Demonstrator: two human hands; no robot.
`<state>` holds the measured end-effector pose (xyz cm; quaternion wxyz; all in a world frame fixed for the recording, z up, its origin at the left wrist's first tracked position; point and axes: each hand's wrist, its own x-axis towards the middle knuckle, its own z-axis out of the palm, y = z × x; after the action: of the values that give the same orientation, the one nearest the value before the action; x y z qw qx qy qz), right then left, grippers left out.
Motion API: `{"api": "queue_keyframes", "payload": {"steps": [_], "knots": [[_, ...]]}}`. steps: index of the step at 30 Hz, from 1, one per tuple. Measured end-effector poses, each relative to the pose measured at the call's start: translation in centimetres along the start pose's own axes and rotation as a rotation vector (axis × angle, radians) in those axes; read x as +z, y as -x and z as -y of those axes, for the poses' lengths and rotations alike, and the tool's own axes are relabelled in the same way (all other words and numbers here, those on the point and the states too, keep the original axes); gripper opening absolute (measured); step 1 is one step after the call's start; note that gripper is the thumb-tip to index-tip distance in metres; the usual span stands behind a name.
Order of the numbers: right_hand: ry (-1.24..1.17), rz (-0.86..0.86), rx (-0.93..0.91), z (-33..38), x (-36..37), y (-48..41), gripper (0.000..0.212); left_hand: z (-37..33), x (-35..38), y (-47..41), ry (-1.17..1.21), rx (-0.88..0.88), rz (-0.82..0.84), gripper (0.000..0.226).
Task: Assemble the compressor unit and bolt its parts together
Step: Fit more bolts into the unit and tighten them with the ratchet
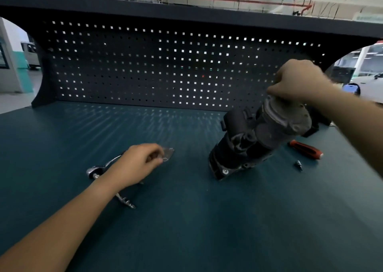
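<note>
Here the left hand (141, 164) hovers low over the counter (186, 220), its fingers (152, 150) curled and pinching a small flat plate (169, 154) of bright metal. The plate juts out past the fingertips to the right, with a round hole near its lower edge; it is blurred, so its full outline cannot be told.

Under the left wrist lies a chrome ratchet (98, 169) with a rounded head. Nearer the person than that hand, a short knobbly metal piece (125, 201) lies on the counter.

The right hand (298, 81) grips the upper end of the compressor (263, 135), fingers (278, 90) bent down over its grey, ribbed, disc-shaped cap. The compressor is a dark, roughly cylindrical cast body. It hangs tilted below those fingers, its lower end touching the counter and leaning toward the left hand.

Just right of the compressor's base, below the right forearm, lie a screwdriver (306, 148) with a red and black handle and a small dark bit (298, 165).

The counter is a smooth matte teal. Beyond both hands stands a dark pegboard (155, 64) punched with square holes.
</note>
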<state>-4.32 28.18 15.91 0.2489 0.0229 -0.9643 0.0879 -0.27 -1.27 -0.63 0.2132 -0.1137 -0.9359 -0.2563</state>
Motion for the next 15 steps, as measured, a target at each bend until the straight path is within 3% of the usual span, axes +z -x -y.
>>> {"api": "queue_keyframes", "payload": {"steps": [2,3,5,8,15], "knots": [[-0.167,-0.229,0.051,-0.9,1.6,1.2,0.026,-4.0,0.4,0.4,0.407,-0.041,-0.386,0.011],[-0.247,-0.315,0.091,-1.3,2.2,1.5,0.026,-6.8,0.7,0.5,0.643,0.014,-0.541,0.015],[-0.362,-0.394,0.138,-1.5,3.4,1.8,0.033,-12.4,2.1,0.6,0.778,0.234,-0.693,0.018],[-0.471,-0.466,0.186,-0.9,5.6,1.8,0.037,-16.6,4.4,-1.4,0.857,0.31,-0.683,0.023],[-0.55,-0.534,0.073,1.4,13.4,1.5,0.04,-10.4,7.2,-5.2,0.764,0.066,-0.692,0.025]]}}
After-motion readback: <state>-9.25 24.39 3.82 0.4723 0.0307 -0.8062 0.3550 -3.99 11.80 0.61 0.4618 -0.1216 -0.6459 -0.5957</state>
